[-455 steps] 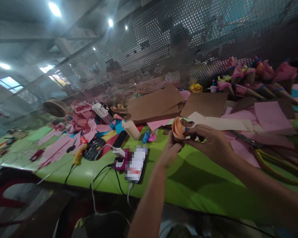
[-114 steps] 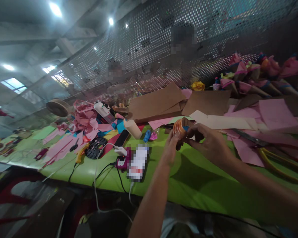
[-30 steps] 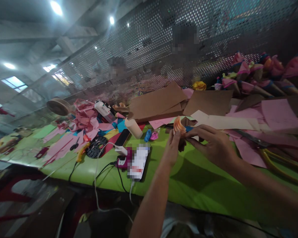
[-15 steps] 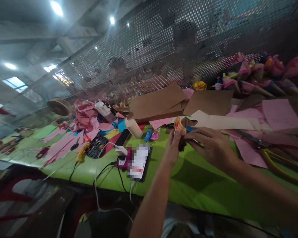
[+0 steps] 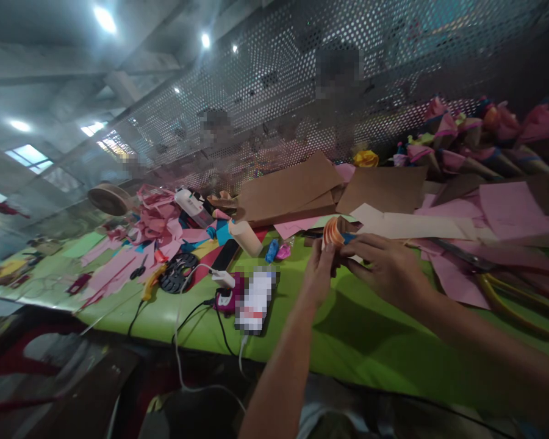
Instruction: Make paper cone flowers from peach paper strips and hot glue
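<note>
Both my hands meet over the green table [image 5: 348, 329], holding a small rolled orange paper flower [image 5: 332, 231]. My left hand [image 5: 319, 274] pinches it from below, fingers pressed together against its base. My right hand [image 5: 387, 268] grips it from the right side, fingers curled round it. A bit of blue shows where the right fingertips touch the roll. The base of the roll is hidden behind my fingers.
Brown card sheets [image 5: 293, 186] and pink paper [image 5: 507, 210] lie behind my hands. A phone [image 5: 255, 300] with cables, a glue gun [image 5: 190, 204], small scissors [image 5: 137, 268] and paper scraps sit at left. Finished paper cones [image 5: 476, 143] pile at the right rear. People sit behind a perforated screen [image 5: 274, 91].
The orange roll has turned a little in my fingers and my right hand has shifted slightly along it. Both hands stay in the same spot above the table.
</note>
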A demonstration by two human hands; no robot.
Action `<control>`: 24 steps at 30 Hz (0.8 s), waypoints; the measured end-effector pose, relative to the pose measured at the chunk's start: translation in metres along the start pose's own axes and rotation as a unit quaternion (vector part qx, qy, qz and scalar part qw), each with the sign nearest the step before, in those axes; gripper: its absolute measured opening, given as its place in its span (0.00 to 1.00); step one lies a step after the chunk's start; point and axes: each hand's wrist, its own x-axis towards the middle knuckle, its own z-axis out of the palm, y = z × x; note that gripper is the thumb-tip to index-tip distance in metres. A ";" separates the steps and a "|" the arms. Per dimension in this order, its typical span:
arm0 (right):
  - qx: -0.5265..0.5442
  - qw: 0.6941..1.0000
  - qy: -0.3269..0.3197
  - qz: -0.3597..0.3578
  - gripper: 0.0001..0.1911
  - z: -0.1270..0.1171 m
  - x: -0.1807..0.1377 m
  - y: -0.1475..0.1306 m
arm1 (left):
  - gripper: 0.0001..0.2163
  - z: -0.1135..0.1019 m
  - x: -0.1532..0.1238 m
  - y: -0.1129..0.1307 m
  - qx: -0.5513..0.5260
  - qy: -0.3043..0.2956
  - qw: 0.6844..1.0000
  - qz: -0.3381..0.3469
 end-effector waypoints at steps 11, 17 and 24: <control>-0.042 0.997 -0.001 -0.060 0.08 -0.004 0.003 0.001 | 0.13 -0.002 0.002 -0.003 0.001 -0.020 0.999 -0.027; -0.013 0.998 -0.061 -0.026 0.08 -0.003 0.004 0.009 | 0.17 -0.003 0.006 -0.012 -0.035 -0.069 0.997 0.005; 0.075 0.996 -0.036 0.036 0.07 -0.007 0.008 0.011 | 0.17 -0.007 0.010 -0.021 -0.086 -0.097 0.991 0.017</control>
